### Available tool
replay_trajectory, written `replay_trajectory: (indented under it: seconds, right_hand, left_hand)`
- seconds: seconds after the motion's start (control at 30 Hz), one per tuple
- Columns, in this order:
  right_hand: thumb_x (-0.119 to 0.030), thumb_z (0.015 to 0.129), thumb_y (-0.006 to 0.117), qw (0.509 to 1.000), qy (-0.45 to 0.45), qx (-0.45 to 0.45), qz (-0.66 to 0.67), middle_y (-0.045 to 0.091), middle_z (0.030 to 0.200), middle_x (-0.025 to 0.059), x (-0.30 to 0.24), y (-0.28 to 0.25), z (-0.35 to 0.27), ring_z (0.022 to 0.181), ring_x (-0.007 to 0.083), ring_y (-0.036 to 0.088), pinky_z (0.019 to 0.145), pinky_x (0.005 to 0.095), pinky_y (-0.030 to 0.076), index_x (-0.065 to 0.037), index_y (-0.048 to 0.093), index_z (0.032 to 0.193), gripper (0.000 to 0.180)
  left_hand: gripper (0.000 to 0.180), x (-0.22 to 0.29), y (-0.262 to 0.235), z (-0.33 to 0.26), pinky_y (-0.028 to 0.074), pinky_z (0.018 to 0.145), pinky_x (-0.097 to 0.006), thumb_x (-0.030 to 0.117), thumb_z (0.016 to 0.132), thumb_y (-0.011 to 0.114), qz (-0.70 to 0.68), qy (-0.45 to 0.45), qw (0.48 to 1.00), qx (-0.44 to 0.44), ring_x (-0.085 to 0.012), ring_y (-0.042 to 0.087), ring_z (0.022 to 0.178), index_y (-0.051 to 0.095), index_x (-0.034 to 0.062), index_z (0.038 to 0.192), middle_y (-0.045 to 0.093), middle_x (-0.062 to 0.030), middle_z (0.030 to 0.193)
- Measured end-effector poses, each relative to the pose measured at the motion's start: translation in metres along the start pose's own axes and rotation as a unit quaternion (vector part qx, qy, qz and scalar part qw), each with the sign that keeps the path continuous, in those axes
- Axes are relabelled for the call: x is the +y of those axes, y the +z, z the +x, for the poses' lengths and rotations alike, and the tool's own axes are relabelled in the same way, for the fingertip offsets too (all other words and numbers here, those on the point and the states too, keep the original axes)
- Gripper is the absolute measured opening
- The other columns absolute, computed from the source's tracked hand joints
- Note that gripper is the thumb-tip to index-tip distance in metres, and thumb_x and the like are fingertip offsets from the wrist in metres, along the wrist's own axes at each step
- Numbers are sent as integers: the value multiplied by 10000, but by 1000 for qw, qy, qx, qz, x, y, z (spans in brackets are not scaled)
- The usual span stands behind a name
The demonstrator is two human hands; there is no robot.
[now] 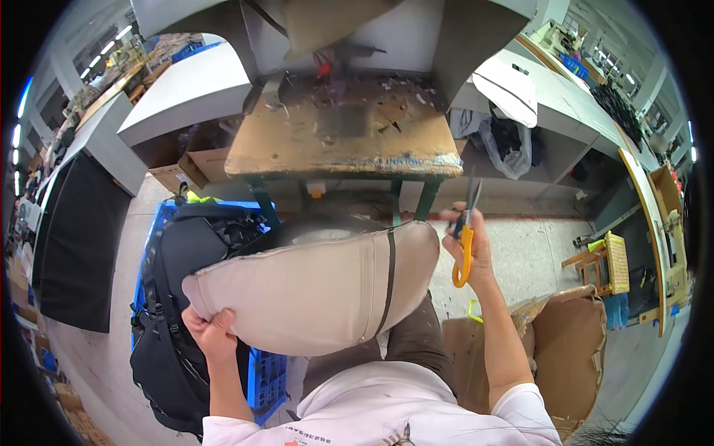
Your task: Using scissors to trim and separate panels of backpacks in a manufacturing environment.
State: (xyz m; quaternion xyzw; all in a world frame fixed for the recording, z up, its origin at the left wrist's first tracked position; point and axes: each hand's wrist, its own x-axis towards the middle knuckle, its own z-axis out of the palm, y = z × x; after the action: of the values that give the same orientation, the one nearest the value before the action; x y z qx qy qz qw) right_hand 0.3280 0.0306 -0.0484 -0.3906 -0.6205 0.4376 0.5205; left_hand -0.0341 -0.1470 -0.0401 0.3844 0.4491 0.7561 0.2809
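Note:
My left hand [211,331] is closed on the lower left edge of a large beige fabric piece [297,297], thumb on top. The piece looks padded and curved, and it lies over my lap. A dark strip [388,279] runs across it near its right end, with seam lines beside it. To the right of the fabric and apart from it, my right hand [480,241] is wrapped round a pair of scissors [464,260]. Their orange handle loops hang below the fingers and the blades point up and away from me. Some of the fingers are slightly blurred.
Ahead stands a worn wooden worktable [297,141] with scraps on it. Black bags [190,253] fill a blue crate [264,379] at my left. An opened cardboard box [569,349] is at my right, with a small wooden stool [616,264] beyond. White counters [193,85] flank the table.

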Motion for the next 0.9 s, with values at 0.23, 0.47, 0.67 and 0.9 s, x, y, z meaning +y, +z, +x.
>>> replay_trajectory:
  seconds: [0.23,0.47,0.67,0.9]
  right_hand:
    - [-2,701,660,987,89,-59,121,445,692,-91,-15,45,16,606,-4,406,560,139,338,-82,494,1073,415]
    - [75,657,652,980,100,-4,173,398,648,-83,-33,74,67,573,7,404,512,160,344,-55,509,1018,409]
    - [42,631,687,979,170,8,114,508,715,22,-26,84,108,603,90,523,488,211,411,-16,489,1051,468]
    - [83,636,659,959,236,8,156,504,783,26,-35,99,129,704,126,547,624,250,468,-9,502,1028,432]
  left_hand:
    - [281,7,17,90,471,661,-264,55,687,627,-10,-48,998,-26,-156,597,724,578,-56,940,619,-82,844]
    - [250,8,24,174,479,648,-260,70,710,642,45,-98,993,-45,-135,592,689,592,-30,934,624,-73,825]
    - [197,2,34,223,478,595,-262,47,686,652,81,-132,987,-30,-134,582,629,617,-12,870,627,-72,771]
    - [201,1,32,254,477,601,-272,31,675,643,117,-154,981,-26,-149,581,622,622,-21,868,626,-90,762]
